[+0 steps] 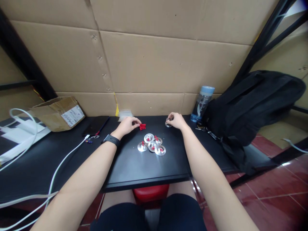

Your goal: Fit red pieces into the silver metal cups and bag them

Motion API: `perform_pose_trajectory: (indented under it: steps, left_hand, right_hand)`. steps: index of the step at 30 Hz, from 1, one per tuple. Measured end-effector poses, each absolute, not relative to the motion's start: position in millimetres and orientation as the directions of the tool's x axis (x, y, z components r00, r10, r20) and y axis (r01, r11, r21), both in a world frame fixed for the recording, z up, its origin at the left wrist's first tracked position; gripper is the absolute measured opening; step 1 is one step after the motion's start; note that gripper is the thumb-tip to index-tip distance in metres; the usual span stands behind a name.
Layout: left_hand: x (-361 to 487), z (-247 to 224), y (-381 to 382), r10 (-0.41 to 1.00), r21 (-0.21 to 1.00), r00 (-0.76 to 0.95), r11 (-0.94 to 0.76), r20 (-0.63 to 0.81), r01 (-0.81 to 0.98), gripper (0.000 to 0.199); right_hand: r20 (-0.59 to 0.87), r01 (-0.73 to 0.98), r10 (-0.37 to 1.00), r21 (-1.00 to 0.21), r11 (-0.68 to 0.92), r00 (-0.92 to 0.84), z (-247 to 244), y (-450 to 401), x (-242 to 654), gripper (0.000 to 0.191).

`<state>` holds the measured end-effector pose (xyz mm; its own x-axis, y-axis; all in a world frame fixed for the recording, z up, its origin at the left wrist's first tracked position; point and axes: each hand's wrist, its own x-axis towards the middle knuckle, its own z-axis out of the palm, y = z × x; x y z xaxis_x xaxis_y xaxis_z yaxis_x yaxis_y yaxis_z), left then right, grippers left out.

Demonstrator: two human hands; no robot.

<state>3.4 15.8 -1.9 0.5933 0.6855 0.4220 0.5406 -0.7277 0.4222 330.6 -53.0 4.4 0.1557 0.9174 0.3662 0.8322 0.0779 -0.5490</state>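
Observation:
Several round silver discs with red pieces at their centres [152, 146] lie in a cluster on the black table [144, 166]. Beyond them is a small pile of red pieces [142, 127]. My left hand [127, 125], below a dark wristwatch [111, 140], has its closed fingertips at the pile's left edge; whether they grip a piece is too small to tell. Over to the right, my right hand [176, 121] has its fingers closed on small silver metal parts [168, 123] at the table surface. The fingers partly hide these parts.
At the right stand a water bottle [202, 103] and a black backpack [252, 102], with keys [201, 128] beside them. An open cardboard box [56, 114], a phone [95, 125] and white cables [63, 162] are at the left. Clear plastic bags [125, 114] lie near the cardboard wall.

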Motion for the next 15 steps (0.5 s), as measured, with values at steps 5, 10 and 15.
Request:
perform_pose_trajectory:
  steps: [5,10,15]
  left_hand:
    - [7.7,-6.3,17.2,0.669,0.416,0.619,-0.743,0.412,0.525,0.016]
    - [12.1,-5.8,14.4,0.641,0.388,0.641,-0.767,0.422,0.511,0.017]
    - [13.5,-5.5,12.0,0.617,0.364,0.644,-0.787,0.452,0.498,0.018]
  right_hand:
    - [0.324,0.864,0.932,-0.502,0.022,0.164,-1.3,-50.0,334.9,0.020]
    - [0.283,0.864,0.951,-0.502,0.035,0.126,-8.0,-46.4,338.4,0.019]
    - [0.252,0.848,0.967,-0.520,0.104,0.035,-9.8,-45.6,336.8,0.012]
